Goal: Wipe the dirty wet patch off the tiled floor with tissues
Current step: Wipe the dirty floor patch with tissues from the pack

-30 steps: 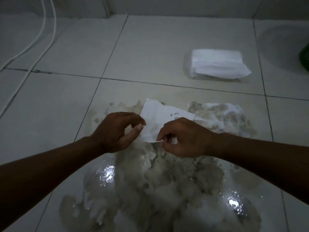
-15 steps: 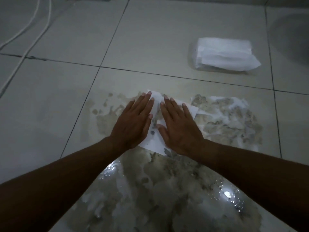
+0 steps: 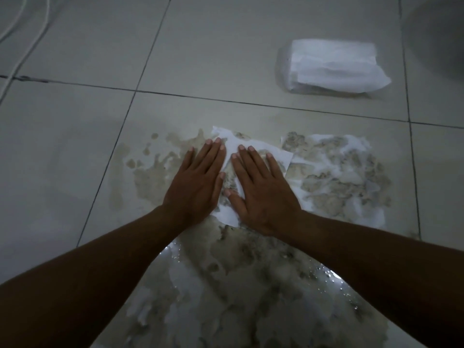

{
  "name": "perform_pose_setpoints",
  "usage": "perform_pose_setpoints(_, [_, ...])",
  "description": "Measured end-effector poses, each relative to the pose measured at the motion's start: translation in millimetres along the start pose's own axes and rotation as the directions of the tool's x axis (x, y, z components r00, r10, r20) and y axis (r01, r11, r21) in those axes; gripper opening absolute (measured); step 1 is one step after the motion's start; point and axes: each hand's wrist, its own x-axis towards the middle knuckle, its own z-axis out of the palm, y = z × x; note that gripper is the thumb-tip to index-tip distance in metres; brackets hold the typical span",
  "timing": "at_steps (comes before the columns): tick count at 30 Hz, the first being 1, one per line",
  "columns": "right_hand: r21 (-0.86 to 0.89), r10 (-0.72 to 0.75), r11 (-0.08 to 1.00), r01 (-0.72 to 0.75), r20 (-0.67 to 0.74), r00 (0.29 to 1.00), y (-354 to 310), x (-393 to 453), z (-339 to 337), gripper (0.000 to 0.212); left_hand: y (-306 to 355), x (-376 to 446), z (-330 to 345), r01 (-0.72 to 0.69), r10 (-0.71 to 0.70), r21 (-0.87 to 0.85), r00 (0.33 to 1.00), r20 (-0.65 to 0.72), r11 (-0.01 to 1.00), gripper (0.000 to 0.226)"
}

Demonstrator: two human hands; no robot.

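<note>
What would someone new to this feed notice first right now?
Most likely the two hands pressed flat, side by side, on a white tissue at mid-frame: left hand, right hand. Around and below them spreads the dirty wet patch, glinting near the bottom, with a soaked tissue lying to its right. A tissue pack sits on the dry tile at upper right.

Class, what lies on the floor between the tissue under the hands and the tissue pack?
In the head view, only bare floor tile and one grout line separate the pressed tissue from the tissue pack.
</note>
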Motion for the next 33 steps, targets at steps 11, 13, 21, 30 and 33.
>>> perform_pose_setpoints(11, [0.063,0.108,0.993,-0.102,-0.111,0.988,6,-2,-7,0.064,7,11,-5,0.022,-0.029,-0.112,0.998,-0.064,0.993,0.055])
perform_pose_setpoints(13, [0.051,0.173,0.984,-0.169,-0.083,0.981,8,-6,-2,0.066,12,11,1,0.034,-0.041,-0.125,0.998,-0.050,0.992,0.055])
perform_pose_setpoints(21, [0.014,0.196,0.981,-0.195,-0.063,0.979,5,-8,2,0.068,17,9,3,0.053,-0.055,-0.071,0.998,-0.017,0.996,0.057])
perform_pose_setpoints(30, [0.192,0.269,0.951,-0.242,-0.131,0.954,19,-29,-16,0.062,47,9,-6,0.248,-0.259,-0.184,0.965,-0.039,0.951,0.066])
perform_pose_setpoints(33, [0.186,0.380,0.918,-0.350,-0.163,0.910,36,-50,-13,0.060,62,9,-1,0.252,-0.262,-0.210,0.965,-0.019,0.945,0.071])
